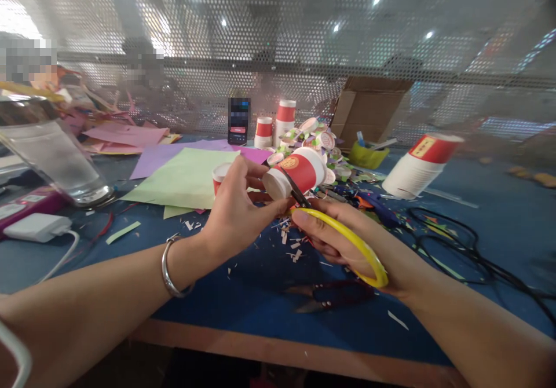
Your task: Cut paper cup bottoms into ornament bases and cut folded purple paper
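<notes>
My left hand (237, 208) is closed around the base end of a red and white paper cup (304, 171), which lies tilted on its side in the air. In my right hand (334, 231) are yellow-handled scissors (347, 231), their dark blades touching the cup near its base. Whether the blades have cut into it I cannot tell. Another paper cup (220, 172) stands behind my left hand, partly hidden. Dark-handled snips (334, 294) lie on the blue table below my hands, among white paper scraps (295, 255).
Coloured paper sheets (182, 174) lie at the left, near a glass of water (61, 156) and a white charger (38, 227). Cup stacks (412, 168) stand at right and back. A pile of cut cup pieces (310, 136), a phone (238, 121) and black cable (460, 249) are also there.
</notes>
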The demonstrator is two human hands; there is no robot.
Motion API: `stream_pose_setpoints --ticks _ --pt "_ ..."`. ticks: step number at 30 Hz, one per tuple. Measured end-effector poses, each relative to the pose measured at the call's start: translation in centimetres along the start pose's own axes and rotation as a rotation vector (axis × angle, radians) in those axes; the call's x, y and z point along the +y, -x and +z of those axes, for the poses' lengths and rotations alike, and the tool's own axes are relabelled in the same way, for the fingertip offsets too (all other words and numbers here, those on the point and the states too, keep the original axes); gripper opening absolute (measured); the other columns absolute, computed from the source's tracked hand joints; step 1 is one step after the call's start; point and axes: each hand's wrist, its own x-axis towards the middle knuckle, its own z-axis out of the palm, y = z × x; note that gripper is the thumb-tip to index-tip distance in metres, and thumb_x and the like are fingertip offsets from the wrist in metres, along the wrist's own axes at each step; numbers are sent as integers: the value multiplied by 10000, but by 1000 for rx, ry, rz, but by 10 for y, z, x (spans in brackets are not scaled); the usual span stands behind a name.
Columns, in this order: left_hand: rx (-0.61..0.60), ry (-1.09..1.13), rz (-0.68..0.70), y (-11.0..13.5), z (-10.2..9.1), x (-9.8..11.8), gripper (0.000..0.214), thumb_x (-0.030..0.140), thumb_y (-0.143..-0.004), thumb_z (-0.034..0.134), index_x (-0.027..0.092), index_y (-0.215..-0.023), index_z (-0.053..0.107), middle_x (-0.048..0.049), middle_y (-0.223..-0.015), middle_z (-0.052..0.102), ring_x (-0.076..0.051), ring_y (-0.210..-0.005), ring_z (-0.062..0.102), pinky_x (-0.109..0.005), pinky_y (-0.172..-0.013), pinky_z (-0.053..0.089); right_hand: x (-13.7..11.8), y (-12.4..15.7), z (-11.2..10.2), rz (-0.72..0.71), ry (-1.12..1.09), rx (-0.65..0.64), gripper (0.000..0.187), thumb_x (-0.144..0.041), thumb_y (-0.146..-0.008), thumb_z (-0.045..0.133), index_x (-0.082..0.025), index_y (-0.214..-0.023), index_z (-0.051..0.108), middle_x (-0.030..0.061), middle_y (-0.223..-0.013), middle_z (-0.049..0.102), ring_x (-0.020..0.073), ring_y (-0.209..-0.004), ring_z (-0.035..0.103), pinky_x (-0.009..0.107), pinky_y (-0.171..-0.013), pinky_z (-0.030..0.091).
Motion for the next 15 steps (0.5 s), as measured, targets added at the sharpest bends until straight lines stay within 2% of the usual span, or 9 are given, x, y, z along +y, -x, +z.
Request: stream_pose_setpoints --ticks 4,7,9,15 --pt "-54 77 -1 1 -2 7 472 222 -685 851 200 -982 485 -61 -1024 649 -194 -922 668 -336 -738 607 -3 0 0 -34 33 -19 355 -537 -848 720 -238 -1012 620 -79 -605 349 71 -448 272 204 -372 180" --pt "-104 176 -23 5 -4 14 395 251 -764 803 200 -981 476 -48 -985 654 -177 -909 671 -308 -735 609 -4 1 1 -80 69 -21 387 -537 -863 704 -219 -1072 631 -87 -567 360 69 -429 292 201 -364 201" --pt "-92 201 -26 7 -4 17 340 263 -808 773 198 -960 475 -39 -943 647 -164 -893 664 -284 -716 610 -4 1 0 -105 106 -2 400 -550 -877 680 -208 -1079 635 -91 -540 376 71 -416 307 206 -372 225" --pt "-55 213 27 6 -4 14 321 177 -797 772 188 -940 484 -36 -957 622 -140 -885 647 -236 -697 594 -2 -3 0 -157 203 32 400 -608 -872 644 -209 -899 644 -79 -486 421 101 -429 407 235 -431 341"
